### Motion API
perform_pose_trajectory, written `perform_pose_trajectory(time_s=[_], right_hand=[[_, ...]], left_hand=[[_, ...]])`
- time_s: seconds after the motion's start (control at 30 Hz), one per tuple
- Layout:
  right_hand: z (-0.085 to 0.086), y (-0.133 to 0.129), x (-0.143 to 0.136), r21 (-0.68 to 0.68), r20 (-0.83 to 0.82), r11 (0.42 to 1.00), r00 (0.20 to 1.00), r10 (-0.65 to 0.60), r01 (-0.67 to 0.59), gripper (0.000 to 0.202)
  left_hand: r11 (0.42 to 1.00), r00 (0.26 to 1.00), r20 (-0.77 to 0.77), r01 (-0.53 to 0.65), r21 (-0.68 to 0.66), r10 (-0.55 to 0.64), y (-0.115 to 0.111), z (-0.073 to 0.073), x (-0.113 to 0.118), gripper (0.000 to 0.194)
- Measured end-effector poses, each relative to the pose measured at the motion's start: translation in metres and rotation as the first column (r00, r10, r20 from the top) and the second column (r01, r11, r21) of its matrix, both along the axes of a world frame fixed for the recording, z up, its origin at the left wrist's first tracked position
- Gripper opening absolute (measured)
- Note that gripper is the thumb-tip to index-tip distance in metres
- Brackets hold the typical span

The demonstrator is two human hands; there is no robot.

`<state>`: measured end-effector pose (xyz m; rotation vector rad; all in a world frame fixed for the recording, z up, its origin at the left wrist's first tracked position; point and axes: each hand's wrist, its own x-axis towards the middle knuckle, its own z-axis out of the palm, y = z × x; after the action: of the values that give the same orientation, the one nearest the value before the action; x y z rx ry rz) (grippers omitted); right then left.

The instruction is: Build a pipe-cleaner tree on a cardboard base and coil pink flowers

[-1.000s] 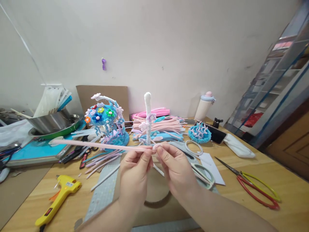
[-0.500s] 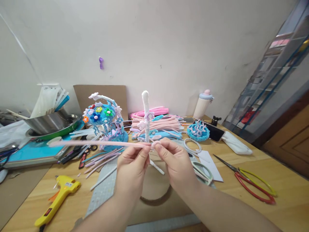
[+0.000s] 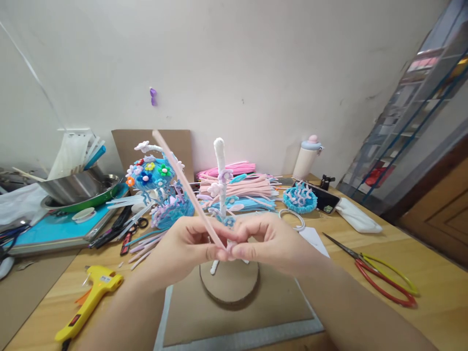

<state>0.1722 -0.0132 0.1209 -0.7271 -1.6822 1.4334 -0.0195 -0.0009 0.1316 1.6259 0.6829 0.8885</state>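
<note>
Both hands meet in front of me with their fingertips pinched on a pale pink pipe cleaner point(image 3: 188, 191). Its long free end slants up and to the left from my left hand point(image 3: 190, 248). The other end is bunched into a small curl between the thumb and fingers of my right hand point(image 3: 272, 243); the fingers partly cover it. Just behind the hands stands a white wrapped stem point(image 3: 219, 153) bearing small lilac and blue flowers point(image 3: 225, 175). White prongs at its foot rest on a round cardboard disc point(image 3: 230, 287), which lies on a flat cardboard sheet point(image 3: 241, 326).
A yellow glue gun point(image 3: 89, 302) lies at left, scissors point(image 3: 380, 273) at right. Behind are a blue flower-covered piece point(image 3: 155, 173), pink pipe cleaner bundles point(image 3: 244, 187), a blue round piece point(image 3: 300, 197), a bottle point(image 3: 307, 161), a phone point(image 3: 323, 197) and a steel bowl point(image 3: 73, 185).
Both hands have come down and turned inward. The pipe cleaner's free end has swung from nearly level to a steep upward slant, and more of the cardboard disc shows.
</note>
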Motion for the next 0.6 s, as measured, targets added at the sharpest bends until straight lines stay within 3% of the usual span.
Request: perform_pose_trajectory(time_s=[0.13,0.23,0.4,0.6], right_hand=[[-0.001,0.002,0.003,-0.124,0.057,0.976,0.981,0.187,-0.179,0.011],[-0.006,0.005,0.002,-0.192,0.077,0.961,0.973,0.218,-0.2,0.01],[-0.015,0.012,-0.001,-0.237,0.053,0.959,0.984,0.171,-0.154,0.009],[-0.012,0.015,0.0,-0.273,-0.068,0.947,0.985,0.156,-0.169,0.016]], left_hand=[[0.967,0.98,-0.159,0.154,0.201,-0.123,0.001,0.003,-0.004,0.02],[0.939,0.96,-0.256,0.188,0.287,-0.114,0.001,0.004,-0.005,0.02],[0.891,0.938,-0.345,0.154,0.426,0.003,0.001,0.004,-0.003,0.006],[0.866,0.97,-0.213,0.002,0.5,0.121,0.002,0.003,0.001,0.005]])
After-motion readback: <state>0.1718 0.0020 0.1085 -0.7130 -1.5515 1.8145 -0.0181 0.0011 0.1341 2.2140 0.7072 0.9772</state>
